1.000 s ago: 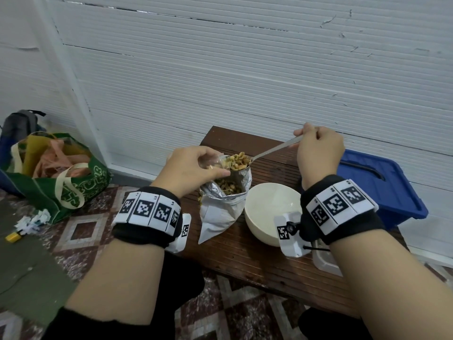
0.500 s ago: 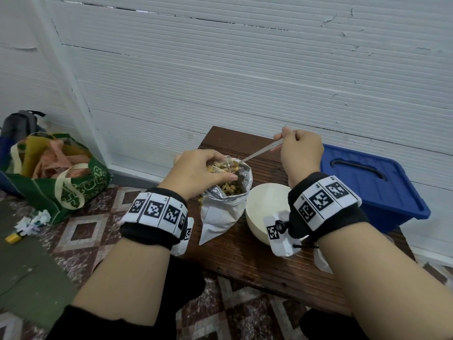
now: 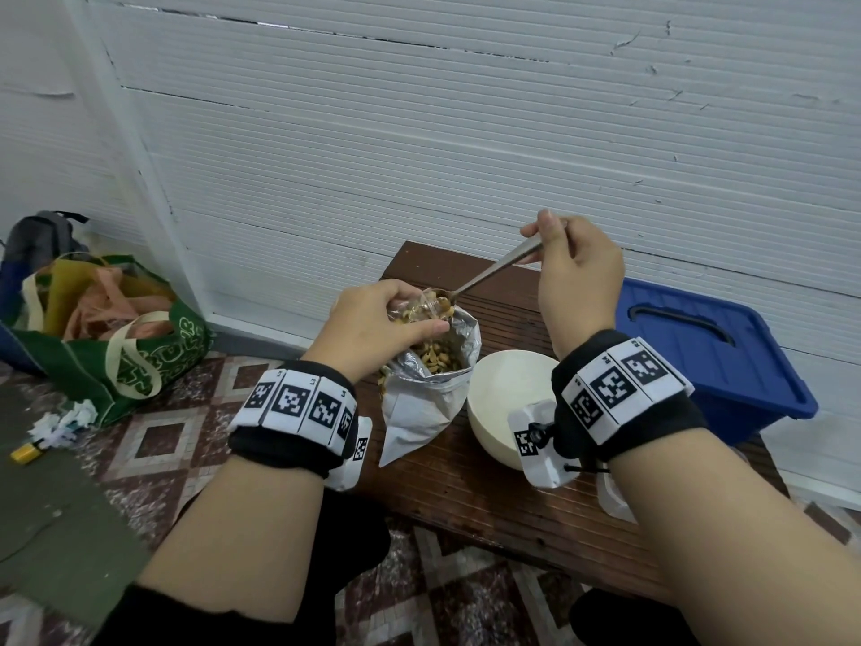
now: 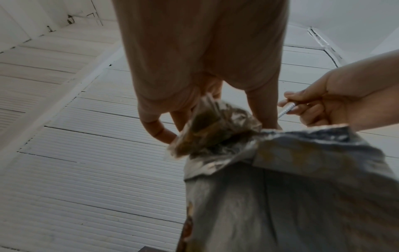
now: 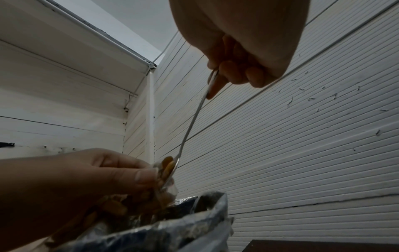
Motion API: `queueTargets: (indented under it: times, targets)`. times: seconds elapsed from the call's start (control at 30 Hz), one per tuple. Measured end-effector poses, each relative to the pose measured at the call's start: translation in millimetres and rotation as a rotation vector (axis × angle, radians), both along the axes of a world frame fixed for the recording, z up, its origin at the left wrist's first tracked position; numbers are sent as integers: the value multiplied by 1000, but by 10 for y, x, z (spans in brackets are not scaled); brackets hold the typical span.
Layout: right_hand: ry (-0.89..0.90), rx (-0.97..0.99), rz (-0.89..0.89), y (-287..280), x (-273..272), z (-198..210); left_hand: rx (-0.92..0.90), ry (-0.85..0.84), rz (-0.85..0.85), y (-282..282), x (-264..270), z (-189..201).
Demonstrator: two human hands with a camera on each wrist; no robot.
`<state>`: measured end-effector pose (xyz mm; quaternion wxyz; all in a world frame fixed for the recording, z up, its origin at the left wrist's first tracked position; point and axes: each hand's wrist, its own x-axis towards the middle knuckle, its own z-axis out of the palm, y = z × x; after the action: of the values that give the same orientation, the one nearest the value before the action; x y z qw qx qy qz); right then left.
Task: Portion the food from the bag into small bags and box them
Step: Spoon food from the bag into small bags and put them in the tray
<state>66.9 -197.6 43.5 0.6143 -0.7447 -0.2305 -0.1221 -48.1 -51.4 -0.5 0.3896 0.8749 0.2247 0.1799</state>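
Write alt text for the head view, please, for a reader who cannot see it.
A right hand tips a spoon of snack mix into a small clear bag pinched by the left hand above an open foil bag on a wooden bench. A white bowl stands beside the foil bag, and a blue box sits further right.

A dark wooden bench (image 3: 470, 496) carries an open foil bag (image 3: 421, 403) beside a white bowl (image 3: 501, 403).
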Motion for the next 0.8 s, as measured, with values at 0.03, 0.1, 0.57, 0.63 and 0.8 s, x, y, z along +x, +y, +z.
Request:
queueTargets:
  times: [0.03, 0.1, 0.57, 0.63, 0.8]
  targets:
    - [-13, 10, -4, -10, 5, 7, -3, -1, 0, 5, 0, -4]
    - [-31, 41, -11, -31, 23, 19, -15, -8, 5, 10, 0, -6]
    - [23, 41, -208, -186, 95, -74, -126, -111, 29, 99, -13, -49]
    - [11, -32, -184, -178, 58, -114, -141, -128, 26, 98, -21, -33]
    - [-39, -289, -31, -58, -87, -323, -198, -215, -4, 45, -33, 34]
